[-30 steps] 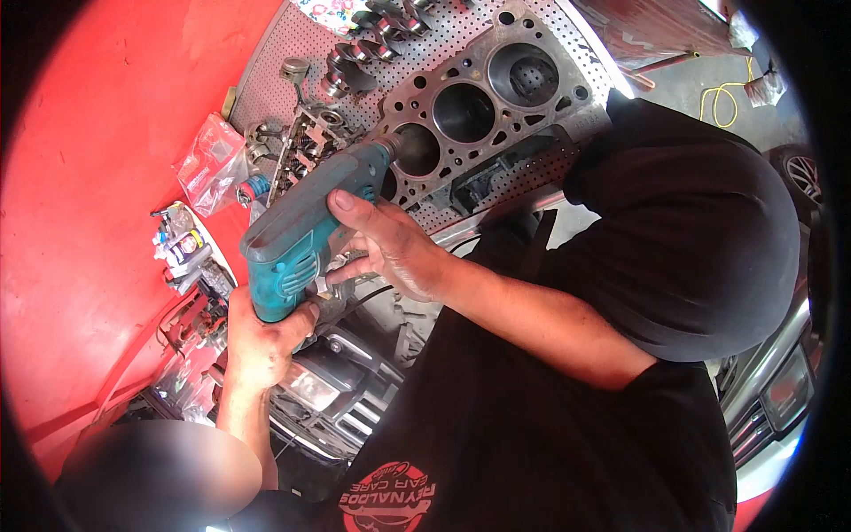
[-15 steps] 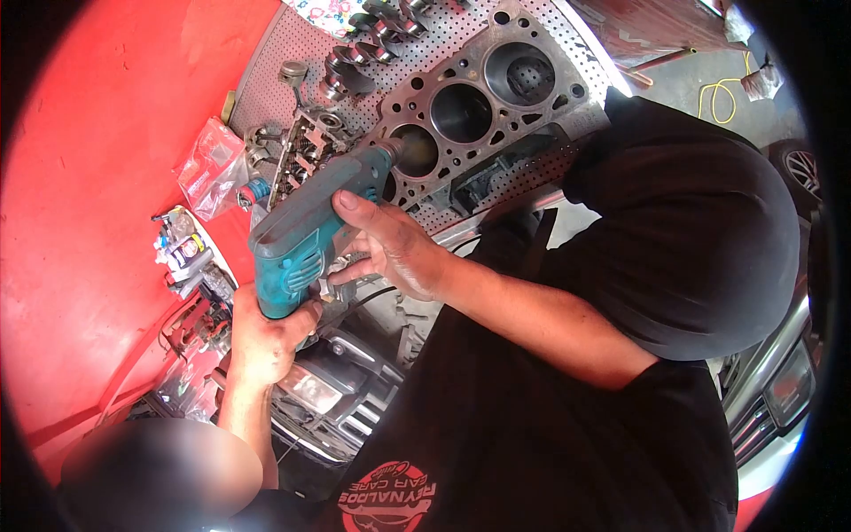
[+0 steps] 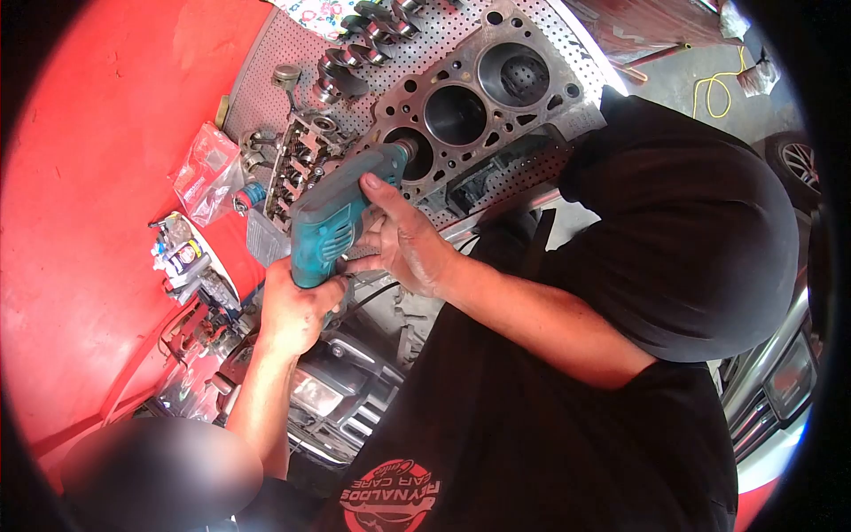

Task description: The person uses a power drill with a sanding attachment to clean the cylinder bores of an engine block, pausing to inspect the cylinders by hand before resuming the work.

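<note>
The teal drill (image 3: 341, 217) points its nose into a cylinder bore of the engine block (image 3: 479, 97), which lies on the perforated bench (image 3: 266, 80), with two further bores showing beyond it. The hand at the drill's rear (image 3: 297, 310) is wrapped shut around the grip, and the other hand (image 3: 399, 239) has its fingers curled over the body to steady it. Judging by the tool's place, work on this bore is under way; how clean the other bores are cannot be told. Beside the block lie a cylinder head (image 3: 297, 164) and a crankshaft (image 3: 363, 40).
</note>
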`<state>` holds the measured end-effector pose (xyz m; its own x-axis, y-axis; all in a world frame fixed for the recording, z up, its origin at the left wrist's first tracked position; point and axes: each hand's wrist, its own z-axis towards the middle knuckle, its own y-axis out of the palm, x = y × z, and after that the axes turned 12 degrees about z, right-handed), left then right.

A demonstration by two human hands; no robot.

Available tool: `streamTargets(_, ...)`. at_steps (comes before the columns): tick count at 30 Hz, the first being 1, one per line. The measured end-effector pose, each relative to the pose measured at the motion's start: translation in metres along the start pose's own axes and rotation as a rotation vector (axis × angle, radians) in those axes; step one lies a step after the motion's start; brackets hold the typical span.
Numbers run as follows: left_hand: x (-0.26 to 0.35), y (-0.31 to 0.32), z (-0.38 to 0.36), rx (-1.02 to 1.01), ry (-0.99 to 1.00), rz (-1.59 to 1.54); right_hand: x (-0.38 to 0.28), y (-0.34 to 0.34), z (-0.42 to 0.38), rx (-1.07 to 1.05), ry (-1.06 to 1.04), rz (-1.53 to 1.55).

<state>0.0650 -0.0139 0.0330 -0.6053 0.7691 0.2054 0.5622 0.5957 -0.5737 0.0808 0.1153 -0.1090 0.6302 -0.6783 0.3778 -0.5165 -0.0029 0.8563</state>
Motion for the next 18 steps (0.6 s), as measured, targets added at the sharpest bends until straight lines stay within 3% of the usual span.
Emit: streamTargets(18, 0.019, 0.028, 0.051, -0.075, -0.018, -0.03, -0.005, 0.001, -0.006, 0.161, -0.15, 0.015)
